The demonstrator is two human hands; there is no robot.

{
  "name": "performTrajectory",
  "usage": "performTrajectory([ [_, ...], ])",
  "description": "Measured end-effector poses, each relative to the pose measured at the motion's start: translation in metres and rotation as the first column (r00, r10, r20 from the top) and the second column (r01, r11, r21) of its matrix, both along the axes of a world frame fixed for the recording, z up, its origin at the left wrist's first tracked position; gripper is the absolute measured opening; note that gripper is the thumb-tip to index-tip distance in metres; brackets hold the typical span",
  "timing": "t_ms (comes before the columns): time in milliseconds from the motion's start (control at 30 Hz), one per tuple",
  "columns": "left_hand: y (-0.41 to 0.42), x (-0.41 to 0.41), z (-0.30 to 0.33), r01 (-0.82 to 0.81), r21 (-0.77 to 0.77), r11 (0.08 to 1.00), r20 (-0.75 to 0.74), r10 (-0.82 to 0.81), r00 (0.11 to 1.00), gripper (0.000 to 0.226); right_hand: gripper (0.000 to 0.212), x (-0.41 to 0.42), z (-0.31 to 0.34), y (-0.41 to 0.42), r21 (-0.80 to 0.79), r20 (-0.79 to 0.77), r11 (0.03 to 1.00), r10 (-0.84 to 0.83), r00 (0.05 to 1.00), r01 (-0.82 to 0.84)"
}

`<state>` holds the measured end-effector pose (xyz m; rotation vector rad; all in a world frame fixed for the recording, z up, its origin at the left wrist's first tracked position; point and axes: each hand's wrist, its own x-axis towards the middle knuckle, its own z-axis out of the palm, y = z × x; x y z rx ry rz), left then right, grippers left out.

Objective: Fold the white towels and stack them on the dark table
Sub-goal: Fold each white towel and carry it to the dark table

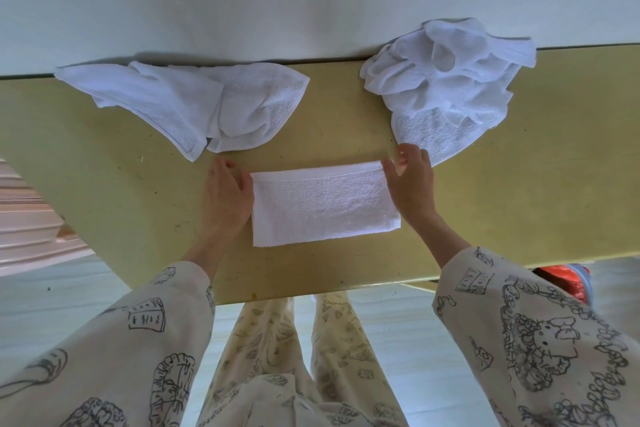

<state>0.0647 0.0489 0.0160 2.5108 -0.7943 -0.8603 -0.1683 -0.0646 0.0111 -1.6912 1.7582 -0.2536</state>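
Head cam, looking down at a yellow-green table [104, 184] w/ a pale wall [242, 10] right behind it.

Folded towel [323, 206]: white, flat rectangle, in the middle of the table, near the person. Its long sides run left to right.

Left hand [228, 196]: lies at the left short edge of the folded towel, touching it. The fingers [242, 180] are mostly straight & rest against the edge. They hold nothing.

Right hand [412, 184]: at the far right corner of the folded towel. Thumb & fingers are bent at that corner, but can't tell if they pinch the cloth or only touch it.

Loose towel [194, 106]: white, crumpled & spread out, far left on the table, just past the left hand. Its far edge sits by the wall.

Towel pile [446, 87]: white, bunched up, far right on the table, against the wall. Its near edge lies just beside the right hand.

Sleeves [519, 340]: cream w/ black cartoon drawings, on both arms. Pants [294, 357] have the same kind of print & show below the near table edge.

A red & blue thing [568, 282] peeks out under the table on the right; can't tell what it is. Pale floor [52, 288] near left.
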Motion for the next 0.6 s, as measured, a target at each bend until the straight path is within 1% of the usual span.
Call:
performTrajectory([
  [33,0.003,-0.004,0.002,0.089,-0.004,0.996,0.151,-0.088,0.985,0.022,0.032,-0.001,0.002,0.007,-0.097,-0.02,0.994,0.04,0.999,-0.042],
  [67,0.007,-0.011,0.002,0.193,-0.003,0.981,0.285,-0.184,0.941,0.021,0.032,-0.002,0.002,0.014,-0.192,-0.044,0.976,0.099,0.994,-0.106],
  [100,0.011,-0.021,0.001,0.292,-0.02,0.956,0.369,-0.265,0.891,0.02,0.032,-0.001,0.0,0.024,-0.27,-0.073,0.945,0.173,0.982,-0.186],
  [133,0.015,-0.035,0.0,0.386,-0.045,0.921,0.406,-0.336,0.85,0.023,0.033,0.001,-0.004,0.036,-0.322,-0.106,0.906,0.254,0.961,-0.275],
  [167,0.02,-0.049,-0.004,0.481,-0.064,0.874,0.418,-0.414,0.808,0.028,0.034,0.003,-0.01,0.048,-0.34,-0.139,0.867,0.337,0.931,-0.365],
  [233,0.026,-0.073,-0.019,0.643,-0.054,0.764,0.415,-0.568,0.711,0.037,0.039,0.013,-0.022,0.069,-0.307,-0.183,0.817,0.452,0.873,-0.488],
  [267,0.027,-0.081,-0.027,0.687,-0.027,0.726,0.405,-0.621,0.671,0.039,0.041,0.016,-0.029,0.076,-0.281,-0.203,0.806,0.481,0.853,-0.521],
  [300,0.027,-0.085,-0.035,0.708,0.005,0.706,0.39,-0.654,0.648,0.041,0.044,0.018,-0.035,0.079,-0.259,-0.226,0.799,0.496,0.839,-0.542],
  [400,0.025,-0.083,-0.053,0.715,0.08,0.695,0.359,-0.689,0.63,0.046,0.049,0.016,-0.05,0.07,-0.232,-0.302,0.791,0.495,0.815,-0.567],
  [500,0.03,-0.068,-0.064,0.728,0.112,0.676,0.406,-0.7,0.587,0.049,0.05,0.006,-0.062,0.06,-0.259,-0.366,0.755,0.5,0.785,-0.602],
  [533,0.032,-0.061,-0.066,0.724,0.117,0.68,0.425,-0.693,0.582,0.05,0.05,0.003,-0.064,0.058,-0.265,-0.397,0.738,0.503,0.768,-0.62],
  [600,0.039,-0.047,-0.067,0.695,0.139,0.705,0.43,-0.675,0.599,0.052,0.053,-0.001,-0.068,0.057,-0.245,-0.442,0.727,0.505,0.742,-0.641],
])
